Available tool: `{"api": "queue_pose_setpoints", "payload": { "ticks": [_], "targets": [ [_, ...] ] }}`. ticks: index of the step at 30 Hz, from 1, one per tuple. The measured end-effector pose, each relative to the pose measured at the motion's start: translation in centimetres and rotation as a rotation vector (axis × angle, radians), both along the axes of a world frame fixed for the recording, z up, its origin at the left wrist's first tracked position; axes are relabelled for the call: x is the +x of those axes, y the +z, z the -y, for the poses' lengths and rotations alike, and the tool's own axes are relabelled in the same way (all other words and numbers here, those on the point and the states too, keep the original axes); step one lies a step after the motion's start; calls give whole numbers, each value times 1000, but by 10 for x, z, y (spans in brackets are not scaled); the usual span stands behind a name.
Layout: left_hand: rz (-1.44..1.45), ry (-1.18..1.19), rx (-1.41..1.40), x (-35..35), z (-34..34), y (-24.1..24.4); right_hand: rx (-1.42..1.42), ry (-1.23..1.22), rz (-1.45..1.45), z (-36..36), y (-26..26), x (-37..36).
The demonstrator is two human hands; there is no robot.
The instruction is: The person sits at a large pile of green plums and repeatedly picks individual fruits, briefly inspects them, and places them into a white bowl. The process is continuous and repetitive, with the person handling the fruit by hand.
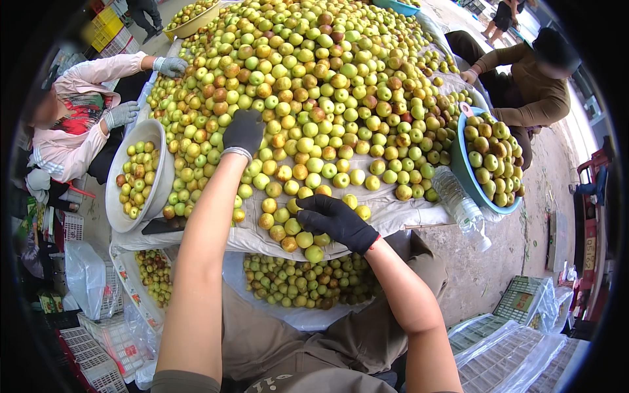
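A large heap of green and reddish-brown jujubes [310, 129] covers the cloth-draped table [408, 211]. My left hand [244, 131], in a black glove, lies on the left part of the heap with its fingertips hidden from view. Near the front edge, my right hand [336, 221], also black-gloved, has its thumb and fingers curved beside several loose fruits; whether it grips one cannot be told. Below the table edge, directly in front of my lap, more jujubes [309, 282] lie on a pale plastic sheet [236, 275].
A pale basin [114, 196] of fruit stands at the left, beside a dark flat object [162, 226]. At the right are a blue basin [462, 147] of fruit and a clear plastic bottle [459, 204]. Co-workers sit at both sides. Plastic crates [501, 344] stand on the floor.
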State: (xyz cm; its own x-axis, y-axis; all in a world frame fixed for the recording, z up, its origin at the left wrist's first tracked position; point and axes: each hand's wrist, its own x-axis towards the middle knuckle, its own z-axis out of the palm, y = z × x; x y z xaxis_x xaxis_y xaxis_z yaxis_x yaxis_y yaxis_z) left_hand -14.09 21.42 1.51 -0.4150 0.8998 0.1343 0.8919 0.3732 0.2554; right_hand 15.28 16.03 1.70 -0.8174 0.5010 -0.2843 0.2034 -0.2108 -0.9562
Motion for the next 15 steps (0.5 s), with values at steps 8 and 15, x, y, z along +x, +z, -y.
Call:
{"api": "queue_pose_setpoints", "payload": {
  "ticks": [8, 15],
  "targets": [
    [314, -159, 150, 10, 37, -10, 305, 244, 34, -9, -7, 4],
    [921, 126, 222, -4, 282, 104, 373, -97, 123, -26, 12, 35]
  ]
}}
